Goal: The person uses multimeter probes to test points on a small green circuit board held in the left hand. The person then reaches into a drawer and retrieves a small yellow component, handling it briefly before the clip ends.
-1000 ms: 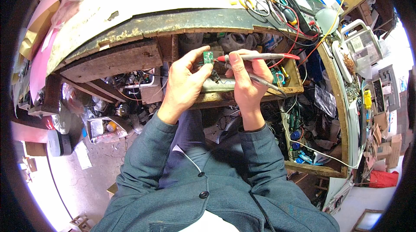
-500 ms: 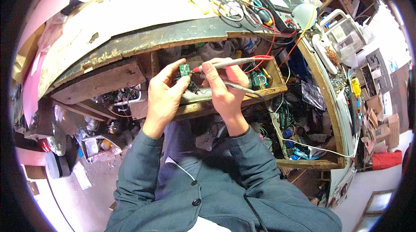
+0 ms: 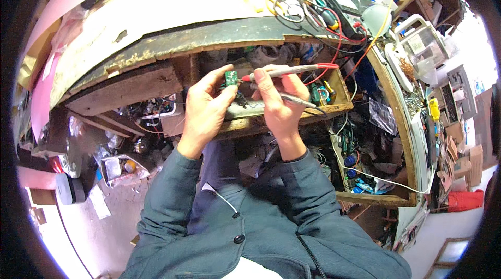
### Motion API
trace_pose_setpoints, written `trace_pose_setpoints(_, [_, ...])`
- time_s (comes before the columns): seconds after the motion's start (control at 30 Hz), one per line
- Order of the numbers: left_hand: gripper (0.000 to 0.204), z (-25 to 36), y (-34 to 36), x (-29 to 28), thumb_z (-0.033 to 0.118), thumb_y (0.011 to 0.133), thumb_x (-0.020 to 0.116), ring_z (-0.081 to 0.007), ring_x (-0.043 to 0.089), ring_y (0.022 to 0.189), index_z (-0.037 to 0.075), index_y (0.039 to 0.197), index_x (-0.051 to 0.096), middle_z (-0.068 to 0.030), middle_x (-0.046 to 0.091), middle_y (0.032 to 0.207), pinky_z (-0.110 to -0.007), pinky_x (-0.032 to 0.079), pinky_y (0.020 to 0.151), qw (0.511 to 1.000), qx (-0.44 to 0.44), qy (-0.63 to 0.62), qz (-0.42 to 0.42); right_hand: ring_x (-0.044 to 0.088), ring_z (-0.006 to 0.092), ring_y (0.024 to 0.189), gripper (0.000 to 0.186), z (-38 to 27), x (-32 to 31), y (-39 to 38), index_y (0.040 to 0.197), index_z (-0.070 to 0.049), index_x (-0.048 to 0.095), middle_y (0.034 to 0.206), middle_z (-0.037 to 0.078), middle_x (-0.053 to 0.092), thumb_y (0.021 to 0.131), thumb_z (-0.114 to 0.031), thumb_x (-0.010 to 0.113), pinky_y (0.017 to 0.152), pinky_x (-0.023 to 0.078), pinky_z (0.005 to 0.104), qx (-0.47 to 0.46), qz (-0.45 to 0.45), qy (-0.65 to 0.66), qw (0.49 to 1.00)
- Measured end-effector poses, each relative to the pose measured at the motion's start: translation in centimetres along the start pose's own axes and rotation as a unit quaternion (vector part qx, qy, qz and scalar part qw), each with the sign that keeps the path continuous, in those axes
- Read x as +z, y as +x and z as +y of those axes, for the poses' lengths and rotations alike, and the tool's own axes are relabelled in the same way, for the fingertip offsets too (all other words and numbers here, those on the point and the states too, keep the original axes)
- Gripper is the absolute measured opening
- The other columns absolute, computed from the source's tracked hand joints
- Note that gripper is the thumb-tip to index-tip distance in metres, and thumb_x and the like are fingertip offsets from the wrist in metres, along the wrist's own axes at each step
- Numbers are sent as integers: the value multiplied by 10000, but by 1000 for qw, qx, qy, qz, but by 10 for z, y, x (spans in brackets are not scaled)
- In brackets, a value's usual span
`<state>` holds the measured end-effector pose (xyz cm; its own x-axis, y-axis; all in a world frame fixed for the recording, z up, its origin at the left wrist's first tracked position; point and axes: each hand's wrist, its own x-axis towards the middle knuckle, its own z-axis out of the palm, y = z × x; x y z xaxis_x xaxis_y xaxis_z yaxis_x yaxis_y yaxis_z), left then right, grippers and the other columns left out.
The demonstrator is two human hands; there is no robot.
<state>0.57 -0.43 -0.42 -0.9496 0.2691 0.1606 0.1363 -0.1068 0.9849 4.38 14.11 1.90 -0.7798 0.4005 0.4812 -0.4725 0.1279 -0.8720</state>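
My left hand (image 3: pixel 203 109) pinches a small green circuit board (image 3: pixel 231 77) upright between thumb and fingers. My right hand (image 3: pixel 282 109) grips two meter probes together: a red-tipped one (image 3: pixel 290 70) points at the board's right edge, and a dark-leaded one (image 3: pixel 300 100) sits lower. I cannot tell if the tips touch the board. Dark parts and thin wires hang just below the board, partly hidden. Both hands are over an open wooden drawer (image 3: pixel 342 104) holding tangled electronic parts.
A worn workbench (image 3: pixel 156 31) with paper spans the top. At upper right lie a meter (image 3: pixel 342 5), cable tangles and a yellow lead. A wooden compartment (image 3: pixel 409 169) of wires is at right, beside cardboard scraps (image 3: pixel 472 164). A small bin (image 3: pixel 116 169) and clutter lie lower left.
Both hands and the whole scene sit further left than a second ago, having shifted slightly back right since the middle frame. Both grips look the same.
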Motion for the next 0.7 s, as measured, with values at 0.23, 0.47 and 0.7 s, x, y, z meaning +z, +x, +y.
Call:
trace_pose_setpoints(0.23, [412,3,0,1,52,912,666,-56,575,802,-2,1315,597,-8,670,993,-222,491,694,1000,-13,-24,-4,568,53,588,89,4,-1,1,957,2,690,783,44,706,927,-78,715,518,439,201,5,1,28,1000])
trace_pose_setpoints(0.47, [367,2,2,1,59,911,684,-72,603,832,0,1255,572,-48,681,1017,-223,499,706,997,-24,-73,-2,628,97,593,125,6,-5,9,982,-15,664,811,107,733,959,-137,673,481,485,219,64,52,104,991])
trace_pose_setpoints(0.7, [345,5,3,0,58,909,693,-62,597,806,7,1231,580,-41,681,1008,-220,496,671,996,-22,-80,-16,719,205,716,115,17,-18,17,1019,-19,611,852,113,684,970,-119,638,454,532,248,132,41,228,964])
